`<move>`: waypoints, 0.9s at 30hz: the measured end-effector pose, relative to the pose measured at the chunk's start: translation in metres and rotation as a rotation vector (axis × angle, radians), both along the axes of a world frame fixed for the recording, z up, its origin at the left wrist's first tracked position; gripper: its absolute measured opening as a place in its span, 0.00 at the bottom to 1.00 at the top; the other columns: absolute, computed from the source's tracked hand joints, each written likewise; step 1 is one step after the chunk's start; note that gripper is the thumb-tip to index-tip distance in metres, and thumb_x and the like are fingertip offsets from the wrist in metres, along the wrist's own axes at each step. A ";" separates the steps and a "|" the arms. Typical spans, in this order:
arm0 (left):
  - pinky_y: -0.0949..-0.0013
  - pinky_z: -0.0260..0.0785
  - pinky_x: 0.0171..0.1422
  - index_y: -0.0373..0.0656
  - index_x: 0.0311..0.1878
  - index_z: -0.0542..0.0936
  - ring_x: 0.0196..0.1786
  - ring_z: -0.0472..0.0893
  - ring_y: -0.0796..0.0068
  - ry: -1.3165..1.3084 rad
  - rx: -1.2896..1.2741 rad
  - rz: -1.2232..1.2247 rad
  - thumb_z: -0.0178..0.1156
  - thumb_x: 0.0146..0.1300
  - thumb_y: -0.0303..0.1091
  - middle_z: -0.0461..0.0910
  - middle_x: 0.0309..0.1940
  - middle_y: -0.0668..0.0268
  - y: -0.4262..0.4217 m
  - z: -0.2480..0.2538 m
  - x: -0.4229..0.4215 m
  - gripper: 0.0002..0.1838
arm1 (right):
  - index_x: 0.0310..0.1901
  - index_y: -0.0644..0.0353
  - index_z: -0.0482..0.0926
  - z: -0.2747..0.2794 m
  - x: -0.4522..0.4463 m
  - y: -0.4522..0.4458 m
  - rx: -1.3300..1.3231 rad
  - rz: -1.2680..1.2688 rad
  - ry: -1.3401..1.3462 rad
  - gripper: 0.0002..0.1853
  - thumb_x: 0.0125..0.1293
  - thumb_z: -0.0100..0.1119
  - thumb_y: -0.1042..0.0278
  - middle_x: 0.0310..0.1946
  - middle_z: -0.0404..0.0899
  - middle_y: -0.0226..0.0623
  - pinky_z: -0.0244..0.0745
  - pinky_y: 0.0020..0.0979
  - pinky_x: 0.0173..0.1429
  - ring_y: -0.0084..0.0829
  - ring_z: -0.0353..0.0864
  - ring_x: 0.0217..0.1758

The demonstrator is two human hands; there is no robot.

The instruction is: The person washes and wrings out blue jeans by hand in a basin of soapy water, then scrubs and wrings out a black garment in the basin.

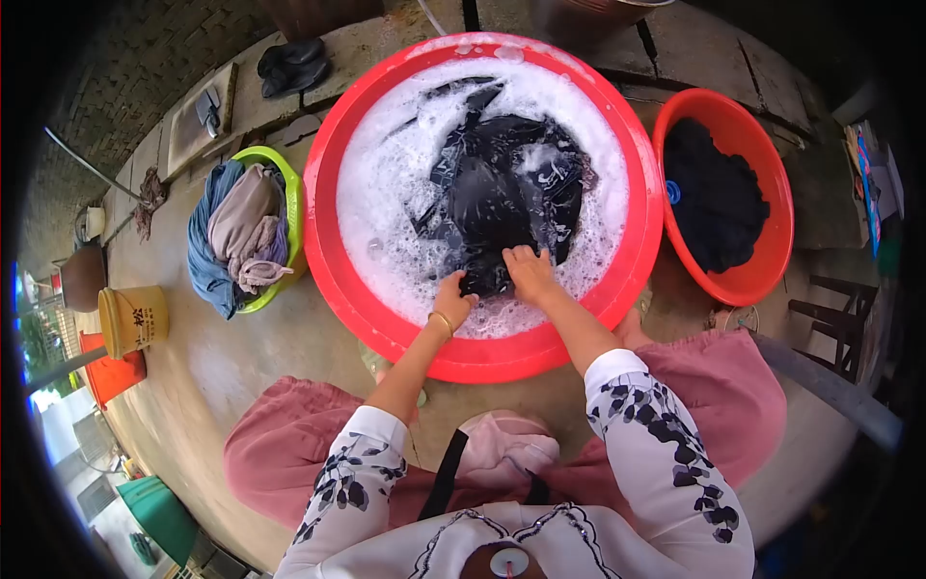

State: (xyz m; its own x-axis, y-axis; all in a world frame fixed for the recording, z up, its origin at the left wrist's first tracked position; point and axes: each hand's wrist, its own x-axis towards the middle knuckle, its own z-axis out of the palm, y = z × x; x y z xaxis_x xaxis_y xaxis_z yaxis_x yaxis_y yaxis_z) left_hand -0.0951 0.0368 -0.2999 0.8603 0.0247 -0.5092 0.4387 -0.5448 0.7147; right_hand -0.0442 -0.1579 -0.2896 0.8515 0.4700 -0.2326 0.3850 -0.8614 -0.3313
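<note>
A wide red basin [333, 222] full of suds [381, 183] stands in front of me. Black wet clothing [487, 198] floats in the middle of it, bunched and shiny with water. At the near side of the cloth, my left hand [453, 302], with a bangle at the wrist, pinches its left edge. A short distance to the right, my right hand [530, 276] has its fingers curled over the same cloth. Its fingertips are partly hidden in the folds. The exact shape of the garment cannot be made out.
On the left stands a lime-green basin [293, 207] heaped with blue and beige clothes [246, 217]. A smaller red basin [783, 236] holding dark cloth [714, 198] is close on the right. Further off are a yellow bucket [135, 321], black shoes [294, 68] and a dark stool [834, 323].
</note>
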 end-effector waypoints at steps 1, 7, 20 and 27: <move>0.64 0.67 0.57 0.37 0.56 0.70 0.52 0.74 0.57 0.006 0.000 0.007 0.65 0.48 0.32 0.72 0.50 0.48 -0.003 -0.003 0.000 0.30 | 0.53 0.60 0.69 -0.009 0.005 -0.004 0.000 0.007 0.006 0.30 0.43 0.65 0.73 0.45 0.76 0.41 0.62 0.52 0.57 0.39 0.72 0.55; 0.57 0.61 0.62 0.47 0.64 0.59 0.61 0.66 0.53 -0.056 0.301 -0.312 0.69 0.44 0.39 0.65 0.58 0.51 -0.039 0.039 0.008 0.43 | 0.44 0.65 0.76 0.045 0.023 -0.021 -0.238 -0.043 0.721 0.28 0.38 0.72 0.61 0.46 0.79 0.46 0.66 0.48 0.55 0.45 0.77 0.52; 0.60 0.73 0.41 0.41 0.41 0.78 0.38 0.79 0.58 -0.729 0.045 -0.003 0.56 0.55 0.25 0.79 0.35 0.55 -0.015 0.096 0.017 0.09 | 0.50 0.68 0.72 0.309 0.023 -0.035 0.386 -0.036 0.536 0.32 0.42 0.72 0.62 0.40 0.78 0.43 0.69 0.30 0.47 0.30 0.75 0.43; 0.70 0.76 0.29 0.32 0.39 0.76 0.34 0.79 0.66 -0.166 -0.601 0.224 0.50 0.48 0.17 0.76 0.32 0.58 -0.027 0.236 0.037 0.13 | 0.65 0.54 0.60 0.315 -0.008 -0.015 0.157 -0.070 0.290 0.48 0.39 0.72 0.53 0.43 0.78 0.50 0.70 0.37 0.51 0.46 0.78 0.48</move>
State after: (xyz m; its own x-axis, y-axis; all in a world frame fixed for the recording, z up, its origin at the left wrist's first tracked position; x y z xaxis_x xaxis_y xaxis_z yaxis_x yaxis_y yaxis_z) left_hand -0.0585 0.0102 -0.0643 0.9355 -0.0347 -0.3515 0.3531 0.0616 0.9336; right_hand -0.0519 -0.1730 0.0259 0.7918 0.4619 -0.3996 0.1967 -0.8122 -0.5492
